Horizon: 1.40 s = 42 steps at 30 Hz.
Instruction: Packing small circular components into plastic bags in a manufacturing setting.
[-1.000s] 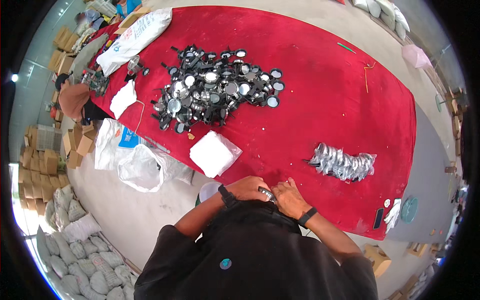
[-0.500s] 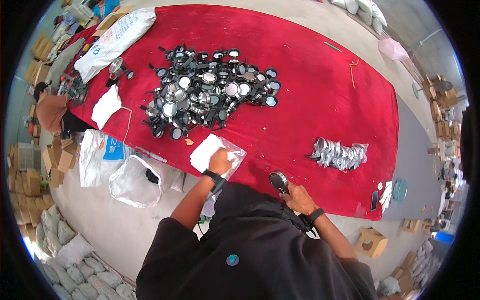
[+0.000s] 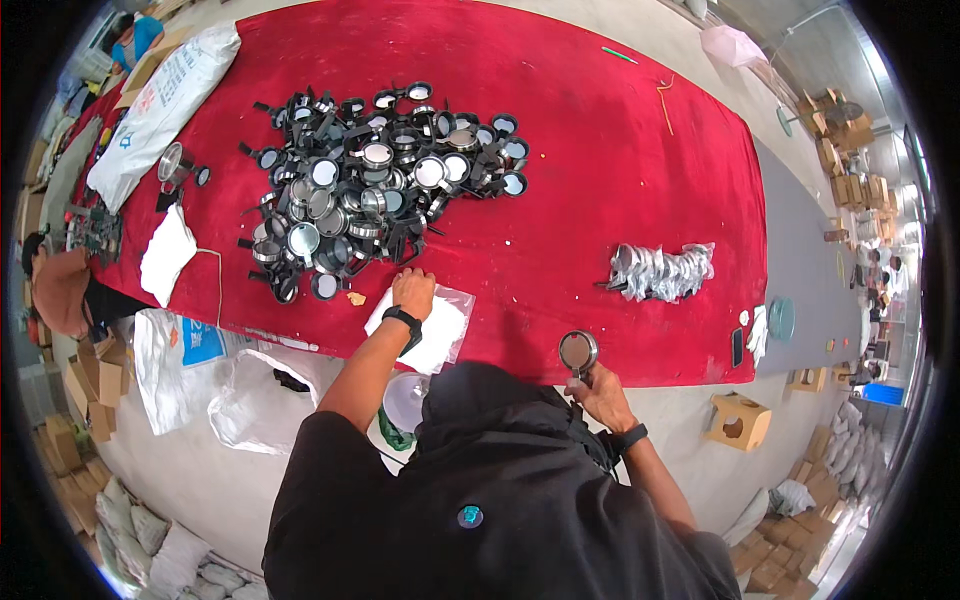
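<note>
In my right hand (image 3: 603, 400) is a round metal-faced piece (image 3: 578, 351) with a short black handle. My fingers are closed on its handle, and its disc faces up over the table's near edge. My left hand (image 3: 413, 294) lies on a flat white stack (image 3: 432, 338) with a clear plastic margin. Its fingers reach the stack's far edge, fairly flat. Beyond it spreads a big heap of similar round pieces (image 3: 375, 190) with black handles. To the right lies a row of such pieces wrapped in clear plastic (image 3: 660, 272).
All this is on a red-covered table (image 3: 590, 140). A white sack (image 3: 165, 110), a clear jug (image 3: 173, 165) and a white cloth (image 3: 168, 255) lie left. At right are a phone (image 3: 737, 347), gloves (image 3: 758, 333) and a teal dish (image 3: 781, 319). A person (image 3: 62, 290) works far left.
My left hand has moved from the stack's right part to its far edge. The right hand still holds the round piece, its disc now turned more upward. The whole view has shifted.
</note>
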Each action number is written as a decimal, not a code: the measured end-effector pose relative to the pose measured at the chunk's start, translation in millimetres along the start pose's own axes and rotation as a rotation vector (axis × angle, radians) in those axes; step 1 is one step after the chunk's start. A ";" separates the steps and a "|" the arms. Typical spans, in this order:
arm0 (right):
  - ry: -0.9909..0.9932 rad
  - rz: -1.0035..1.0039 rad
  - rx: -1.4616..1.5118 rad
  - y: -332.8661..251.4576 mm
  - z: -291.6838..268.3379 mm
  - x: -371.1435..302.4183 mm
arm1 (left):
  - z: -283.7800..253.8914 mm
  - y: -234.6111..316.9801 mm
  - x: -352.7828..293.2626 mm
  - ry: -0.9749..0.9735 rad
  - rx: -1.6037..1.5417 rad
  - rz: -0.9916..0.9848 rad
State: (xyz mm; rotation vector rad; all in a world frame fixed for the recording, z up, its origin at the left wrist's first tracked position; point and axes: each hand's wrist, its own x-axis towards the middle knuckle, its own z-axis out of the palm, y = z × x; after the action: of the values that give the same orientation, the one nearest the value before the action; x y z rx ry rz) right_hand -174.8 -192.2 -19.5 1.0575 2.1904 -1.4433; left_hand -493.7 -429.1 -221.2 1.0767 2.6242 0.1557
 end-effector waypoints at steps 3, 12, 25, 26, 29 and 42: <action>0.030 -0.036 0.050 8.5 0.4 4.4 | -4.5 -1.0 -5.1 0.016 -0.070 0.022; -0.014 -0.045 0.491 -10.9 -25.5 27.7 | -110.7 7.0 -10.5 -0.111 -0.828 0.023; -0.285 -0.277 1.016 -82.7 -28.2 60.9 | -262.1 128.7 -38.8 -0.168 -2.145 0.251; -0.342 -0.301 1.093 -84.7 -24.7 60.4 | -260.0 134.1 -37.1 -0.160 -2.192 0.260; -0.410 -0.364 1.233 -102.7 -22.3 52.8 | -264.8 150.2 -40.0 -0.176 -2.228 0.252; -0.068 -0.332 1.214 -106.9 -58.4 43.8 | -261.4 160.0 -57.2 -0.002 -1.216 0.082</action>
State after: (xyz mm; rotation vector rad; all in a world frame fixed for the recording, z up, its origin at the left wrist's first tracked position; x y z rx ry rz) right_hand -274.0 -146.0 49.8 0.8704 1.3262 -3.0273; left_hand -430.4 -351.6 74.0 0.6706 1.8343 1.4903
